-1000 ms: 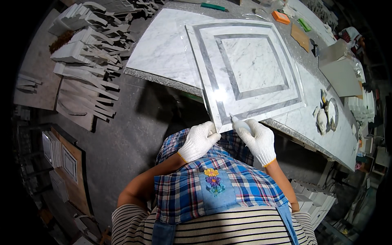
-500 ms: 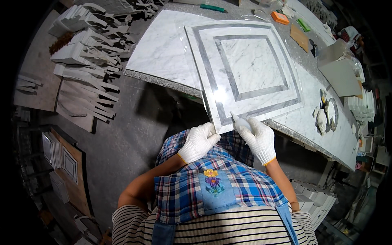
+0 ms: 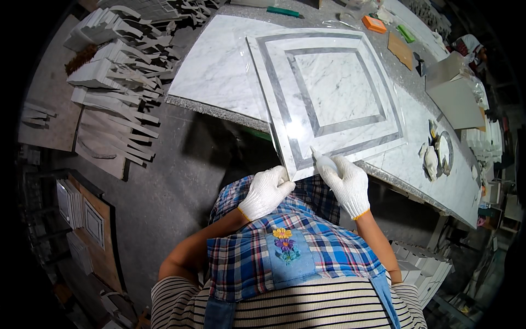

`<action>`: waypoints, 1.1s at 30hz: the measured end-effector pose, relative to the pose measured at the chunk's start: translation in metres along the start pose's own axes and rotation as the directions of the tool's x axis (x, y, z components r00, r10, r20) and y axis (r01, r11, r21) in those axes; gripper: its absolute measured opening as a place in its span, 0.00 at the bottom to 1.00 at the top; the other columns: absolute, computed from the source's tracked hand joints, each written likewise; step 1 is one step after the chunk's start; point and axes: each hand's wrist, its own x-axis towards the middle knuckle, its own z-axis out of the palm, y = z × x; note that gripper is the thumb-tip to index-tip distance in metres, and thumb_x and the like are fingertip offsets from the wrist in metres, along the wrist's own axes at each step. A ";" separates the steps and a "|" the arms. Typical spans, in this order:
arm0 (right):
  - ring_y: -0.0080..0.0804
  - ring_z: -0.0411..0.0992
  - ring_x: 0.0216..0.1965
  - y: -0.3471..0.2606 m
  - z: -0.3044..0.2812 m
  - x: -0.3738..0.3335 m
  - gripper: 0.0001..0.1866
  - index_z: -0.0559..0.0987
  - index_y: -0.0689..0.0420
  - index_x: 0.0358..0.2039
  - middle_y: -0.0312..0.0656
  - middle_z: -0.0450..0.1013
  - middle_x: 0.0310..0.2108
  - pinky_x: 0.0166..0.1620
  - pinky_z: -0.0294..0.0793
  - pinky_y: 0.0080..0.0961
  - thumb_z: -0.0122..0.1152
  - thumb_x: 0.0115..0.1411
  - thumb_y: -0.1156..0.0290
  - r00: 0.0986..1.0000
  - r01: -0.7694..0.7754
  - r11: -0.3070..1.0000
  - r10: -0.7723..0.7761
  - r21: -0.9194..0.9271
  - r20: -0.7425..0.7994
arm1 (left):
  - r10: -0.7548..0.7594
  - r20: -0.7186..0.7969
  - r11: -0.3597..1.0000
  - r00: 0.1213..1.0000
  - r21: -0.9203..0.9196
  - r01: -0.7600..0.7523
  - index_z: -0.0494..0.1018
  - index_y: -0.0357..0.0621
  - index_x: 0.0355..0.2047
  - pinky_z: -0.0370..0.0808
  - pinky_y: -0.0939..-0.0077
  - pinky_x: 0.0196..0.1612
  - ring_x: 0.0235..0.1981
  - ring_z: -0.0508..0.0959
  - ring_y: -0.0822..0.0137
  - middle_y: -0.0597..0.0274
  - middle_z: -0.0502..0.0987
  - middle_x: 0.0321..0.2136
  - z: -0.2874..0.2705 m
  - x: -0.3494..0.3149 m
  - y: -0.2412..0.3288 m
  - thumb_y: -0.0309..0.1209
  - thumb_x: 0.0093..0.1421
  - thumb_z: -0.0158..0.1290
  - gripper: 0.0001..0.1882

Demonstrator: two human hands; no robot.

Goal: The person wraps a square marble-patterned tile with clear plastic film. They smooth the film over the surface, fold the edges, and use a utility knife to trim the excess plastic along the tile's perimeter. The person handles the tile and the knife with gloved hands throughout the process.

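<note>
A square marble panel [image 3: 341, 90], white with two grey inlaid frames, lies on a bench topped with white marble slab [image 3: 216, 66]. Its near corner juts past the bench edge toward me. My left hand [image 3: 267, 192], in a white knit glove, is closed on that corner, thumb on top. In my gloved right hand [image 3: 350, 187] is a whitish squeeze bottle [image 3: 325, 163]. The bottle's pointed nozzle is tilted up and away, over the panel's outer grey band near the corner. Whether the tip touches the stone I cannot tell. A bright glare spot sits on the panel close by.
On the bench's right lie a roll of tape [image 3: 446, 152] and crumpled white gloves [image 3: 431, 163]. Farther back are an orange box [image 3: 374, 24], a brown cardboard piece [image 3: 400, 50] and a carton [image 3: 452, 90]. Stacked stone strips [image 3: 104, 71] stand on the left.
Almost nothing differs. The right hand and bottle have shifted very slightly; the left hand keeps its hold on the panel's corner.
</note>
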 end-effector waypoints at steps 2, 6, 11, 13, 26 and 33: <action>0.50 0.77 0.28 -0.003 -0.001 0.000 0.17 0.82 0.58 0.35 0.52 0.76 0.26 0.33 0.75 0.37 0.64 0.62 0.54 1.000 -0.010 1.000 0.010 0.016 -0.003 | 0.004 0.004 1.000 1.000 -0.008 -0.004 0.77 0.35 0.38 0.76 0.65 0.33 0.26 0.79 0.59 0.49 0.79 0.25 0.002 0.001 -0.004 0.37 0.60 0.61 0.16; 0.48 0.79 0.31 -0.006 -0.004 -0.002 0.16 0.83 0.58 0.40 0.53 0.78 0.29 0.36 0.77 0.34 0.64 0.62 0.57 0.999 -0.031 0.997 0.030 0.066 0.012 | -0.009 0.010 1.000 1.000 -0.014 0.009 0.77 0.35 0.37 0.75 0.66 0.32 0.26 0.79 0.59 0.49 0.78 0.25 -0.001 0.000 0.001 0.37 0.60 0.62 0.15; 0.36 0.82 0.37 0.007 0.000 -0.009 0.18 0.82 0.59 0.49 0.50 0.82 0.37 0.43 0.78 0.28 0.64 0.65 0.60 0.996 -0.054 0.962 0.071 0.267 -0.057 | -0.021 0.015 0.999 1.000 0.027 0.021 0.77 0.35 0.36 0.75 0.66 0.33 0.27 0.79 0.61 0.51 0.79 0.25 -0.002 -0.001 0.004 0.37 0.60 0.61 0.15; 0.29 0.80 0.41 0.021 0.000 -0.010 0.20 0.80 0.60 0.53 0.46 0.82 0.41 0.47 0.78 0.27 0.63 0.67 0.60 0.989 -0.096 0.915 0.133 0.393 -0.068 | -0.048 0.024 0.999 0.999 -0.002 0.048 0.77 0.35 0.37 0.77 0.62 0.36 0.31 0.82 0.54 0.47 0.81 0.27 -0.006 -0.003 0.011 0.38 0.59 0.59 0.16; 0.28 0.75 0.48 0.153 -0.102 0.015 0.21 0.81 0.67 0.53 0.43 0.79 0.47 0.55 0.73 0.26 0.67 0.66 0.65 0.663 -0.108 0.931 0.329 0.349 -0.672 | -0.042 -0.037 0.993 0.998 -0.111 0.038 0.71 0.36 0.24 0.70 0.70 0.28 0.22 0.69 0.71 0.60 0.72 0.18 -0.001 -0.004 0.020 0.32 0.55 0.63 0.14; 0.35 0.78 0.50 0.273 -0.197 0.045 0.22 0.80 0.64 0.56 0.47 0.81 0.50 0.56 0.73 0.28 0.65 0.66 0.64 0.446 -0.216 0.944 0.323 0.250 -0.835 | 0.045 -0.062 0.999 0.997 -0.010 -0.046 0.70 0.36 0.22 0.72 0.68 0.28 0.20 0.73 0.66 0.55 0.74 0.17 0.005 0.001 -0.001 0.32 0.56 0.62 0.15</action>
